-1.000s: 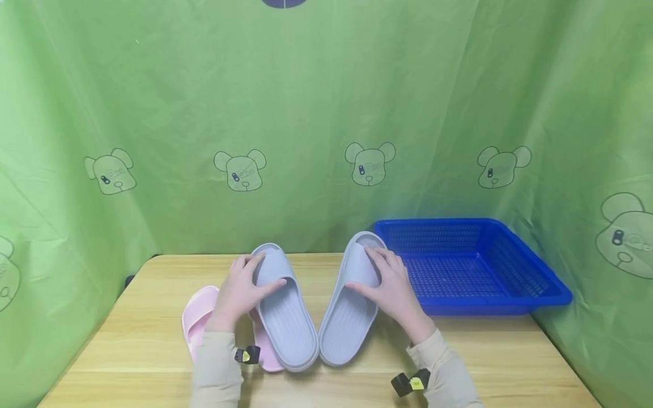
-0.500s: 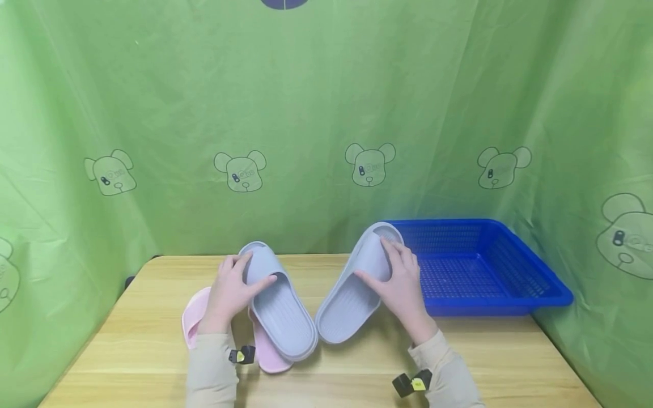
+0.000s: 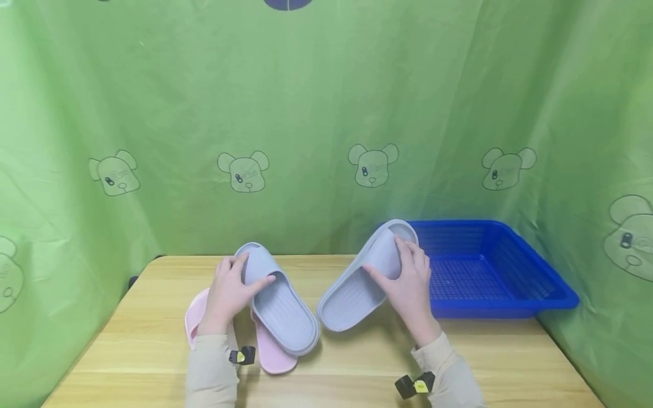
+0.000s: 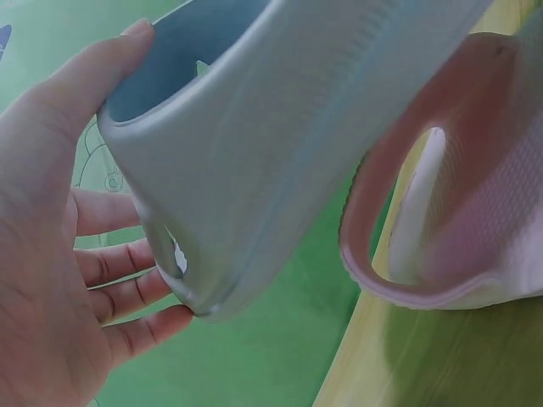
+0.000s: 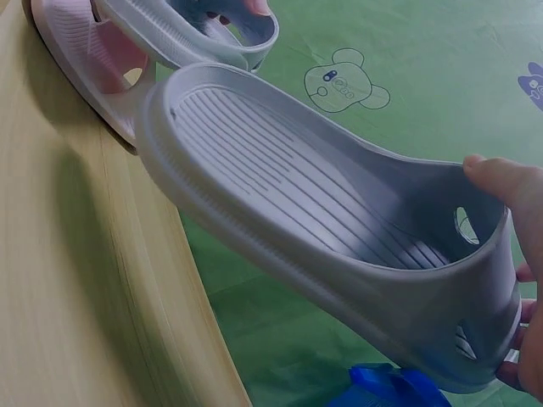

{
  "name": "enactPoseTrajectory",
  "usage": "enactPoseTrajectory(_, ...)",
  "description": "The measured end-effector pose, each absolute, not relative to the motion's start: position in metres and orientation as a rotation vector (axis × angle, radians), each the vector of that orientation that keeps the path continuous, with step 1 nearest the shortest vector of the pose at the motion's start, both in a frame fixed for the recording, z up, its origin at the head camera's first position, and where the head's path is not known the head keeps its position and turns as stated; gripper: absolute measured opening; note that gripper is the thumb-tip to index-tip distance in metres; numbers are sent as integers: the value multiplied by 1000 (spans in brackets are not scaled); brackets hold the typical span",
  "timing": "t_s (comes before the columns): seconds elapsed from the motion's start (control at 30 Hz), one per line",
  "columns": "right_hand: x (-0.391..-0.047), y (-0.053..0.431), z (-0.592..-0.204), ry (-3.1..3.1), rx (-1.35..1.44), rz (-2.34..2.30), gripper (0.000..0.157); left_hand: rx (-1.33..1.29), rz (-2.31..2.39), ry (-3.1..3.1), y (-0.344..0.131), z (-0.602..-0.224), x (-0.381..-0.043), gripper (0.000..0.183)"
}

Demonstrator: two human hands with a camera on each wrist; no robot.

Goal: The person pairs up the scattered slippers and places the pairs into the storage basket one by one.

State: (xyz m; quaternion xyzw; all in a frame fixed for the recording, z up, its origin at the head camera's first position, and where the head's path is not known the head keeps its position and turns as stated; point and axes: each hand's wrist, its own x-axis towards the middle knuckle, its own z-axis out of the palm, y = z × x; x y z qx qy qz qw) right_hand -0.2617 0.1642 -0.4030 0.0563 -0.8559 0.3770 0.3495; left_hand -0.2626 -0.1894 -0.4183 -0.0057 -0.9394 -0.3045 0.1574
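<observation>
My left hand [image 3: 229, 294] holds a grey slide slipper [image 3: 285, 314] by its strap, thumb at the strap's opening and fingers around the toe side. My right hand [image 3: 408, 286] grips the matching grey slipper [image 3: 349, 300] the same way, heel tilted down to the left. Both are raised off the table, as the right wrist view shows with the right slipper's sole [image 5: 254, 161] over its shadow. Under the left hand, on the table, lie a pink slipper [image 3: 275, 352] and a second one [image 3: 195, 314], partly hidden by my hand and sleeve.
At the back right of the wooden table [image 3: 357, 368] stands a blue mesh basket [image 3: 502, 313], its left side partly covered by the right slipper. Green curtain [image 3: 306, 102] with bear-head prints encloses the table at the back and both sides.
The right grey slipper has moved right and up toward the basket, turning more slanted. The left one has shifted slightly left and up, uncovering more of a pink slipper. Both stay held.
</observation>
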Motion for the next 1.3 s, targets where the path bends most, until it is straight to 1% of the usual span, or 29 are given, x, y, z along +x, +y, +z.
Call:
enactPoseTrajectory(0.5,-267,154,-398,-2223,25,975,89,58,-865,-2716,-187,-426,-264,108)
enactPoseTrajectory(0.9,-273,144,-392,-2228,-72,1039,93,153,-854,-2724,-188,-427,-265,110)
enactPoseTrajectory(1.3,-277,140,-390,-2249,-158,1075,95,233,-810,-2667,-188,-426,-267,107)
